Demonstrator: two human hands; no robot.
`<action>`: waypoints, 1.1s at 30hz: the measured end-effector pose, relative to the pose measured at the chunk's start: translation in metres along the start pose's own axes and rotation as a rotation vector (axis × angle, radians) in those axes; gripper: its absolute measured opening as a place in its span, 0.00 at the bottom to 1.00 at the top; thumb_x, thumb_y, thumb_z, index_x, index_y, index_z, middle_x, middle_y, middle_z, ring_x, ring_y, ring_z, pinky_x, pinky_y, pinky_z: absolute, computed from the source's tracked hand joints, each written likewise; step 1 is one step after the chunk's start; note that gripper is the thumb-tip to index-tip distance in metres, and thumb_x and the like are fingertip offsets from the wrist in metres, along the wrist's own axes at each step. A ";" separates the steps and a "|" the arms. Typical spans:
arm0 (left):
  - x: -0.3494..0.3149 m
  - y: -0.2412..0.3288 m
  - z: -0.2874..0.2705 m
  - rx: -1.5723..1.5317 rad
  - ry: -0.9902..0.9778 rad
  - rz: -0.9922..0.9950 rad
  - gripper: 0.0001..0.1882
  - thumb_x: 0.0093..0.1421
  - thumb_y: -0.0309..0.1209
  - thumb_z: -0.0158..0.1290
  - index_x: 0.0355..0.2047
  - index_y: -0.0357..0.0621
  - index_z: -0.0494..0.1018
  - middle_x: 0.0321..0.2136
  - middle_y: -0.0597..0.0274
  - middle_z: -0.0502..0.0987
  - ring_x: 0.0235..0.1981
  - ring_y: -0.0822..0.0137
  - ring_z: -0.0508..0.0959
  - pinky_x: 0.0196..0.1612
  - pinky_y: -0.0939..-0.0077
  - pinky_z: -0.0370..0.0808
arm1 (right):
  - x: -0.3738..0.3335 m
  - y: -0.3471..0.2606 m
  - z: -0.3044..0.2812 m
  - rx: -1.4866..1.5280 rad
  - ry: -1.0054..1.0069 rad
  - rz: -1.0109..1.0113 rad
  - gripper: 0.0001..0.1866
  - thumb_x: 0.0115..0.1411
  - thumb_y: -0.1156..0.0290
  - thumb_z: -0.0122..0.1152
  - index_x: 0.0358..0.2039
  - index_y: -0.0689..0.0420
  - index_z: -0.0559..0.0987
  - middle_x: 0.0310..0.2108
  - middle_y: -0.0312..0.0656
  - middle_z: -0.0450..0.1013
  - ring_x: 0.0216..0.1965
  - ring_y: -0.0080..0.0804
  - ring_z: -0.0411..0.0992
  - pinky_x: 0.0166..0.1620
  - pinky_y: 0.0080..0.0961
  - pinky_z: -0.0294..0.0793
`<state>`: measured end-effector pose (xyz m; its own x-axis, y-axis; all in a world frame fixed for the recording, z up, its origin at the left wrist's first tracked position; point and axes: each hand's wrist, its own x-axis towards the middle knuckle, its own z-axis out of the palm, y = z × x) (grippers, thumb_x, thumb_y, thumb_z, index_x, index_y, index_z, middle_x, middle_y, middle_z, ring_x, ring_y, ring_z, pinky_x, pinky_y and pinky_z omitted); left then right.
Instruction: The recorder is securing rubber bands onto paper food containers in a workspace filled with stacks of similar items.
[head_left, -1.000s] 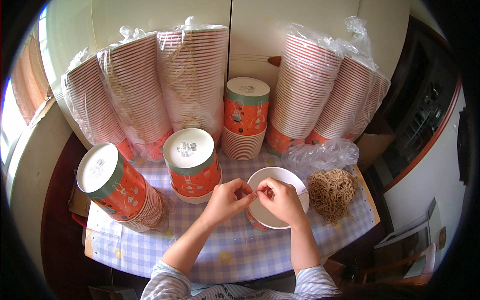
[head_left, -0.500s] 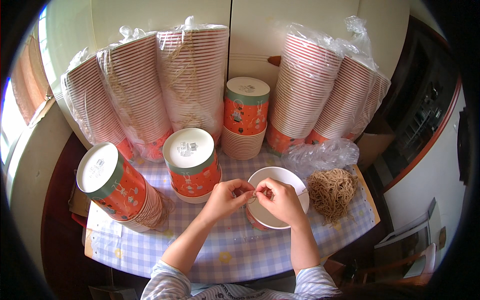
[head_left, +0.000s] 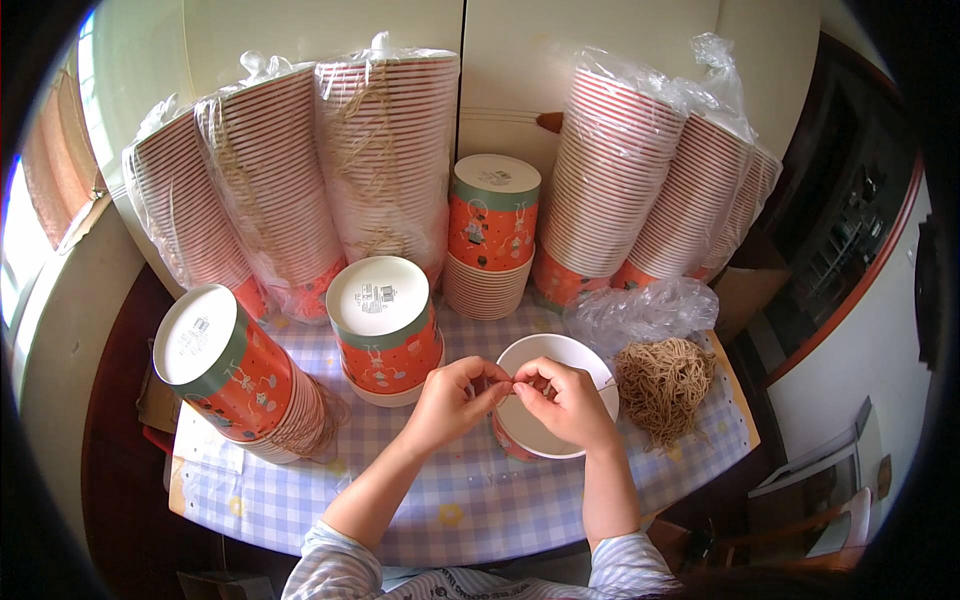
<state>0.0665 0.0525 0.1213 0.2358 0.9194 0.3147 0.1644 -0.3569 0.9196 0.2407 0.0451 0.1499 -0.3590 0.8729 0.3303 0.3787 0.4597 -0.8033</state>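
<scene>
Above an upright paper bucket (head_left: 525, 437) with a white inside, my two hands meet fingertip to fingertip. My left hand (head_left: 450, 400) is closed in a pinch at the bucket's left rim. Over the bucket's middle, my right hand (head_left: 565, 405) pinches too, with its fingers curled. Between the fingertips is a thin piece of brown twine, mostly hidden by the fingers. A bit of twine (head_left: 608, 384) shows at the bucket's right rim. Right beside the bucket lies a loose tangled heap of brown twine (head_left: 664, 392).
Upside-down orange and green paper buckets (head_left: 380, 300) stand to the left; one leaning stack (head_left: 245, 385) has twine around its rims. Tall plastic-wrapped bucket stacks (head_left: 385, 160) line the back. Crumpled clear plastic (head_left: 645, 310) lies behind the twine. A checked cloth (head_left: 420, 510) covers the table.
My fingertips have shifted slightly and closed tighter together, hiding more of the twine. Both arms and everything on the table stay in place.
</scene>
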 end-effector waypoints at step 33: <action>-0.012 0.004 0.018 0.686 0.081 0.159 0.07 0.46 0.34 0.58 0.23 0.45 0.75 0.20 0.64 0.72 0.21 0.62 0.76 0.22 0.70 0.74 | 0.001 0.004 -0.003 0.055 0.019 0.079 0.04 0.52 0.76 0.59 0.29 0.61 0.77 0.22 0.32 0.73 0.23 0.12 0.67 0.27 0.13 0.68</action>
<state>0.0816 0.0370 0.1174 0.2394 0.8475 0.4738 0.7063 -0.4868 0.5139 0.2448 0.0486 0.1486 -0.3134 0.9094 0.2735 0.3577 0.3799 -0.8531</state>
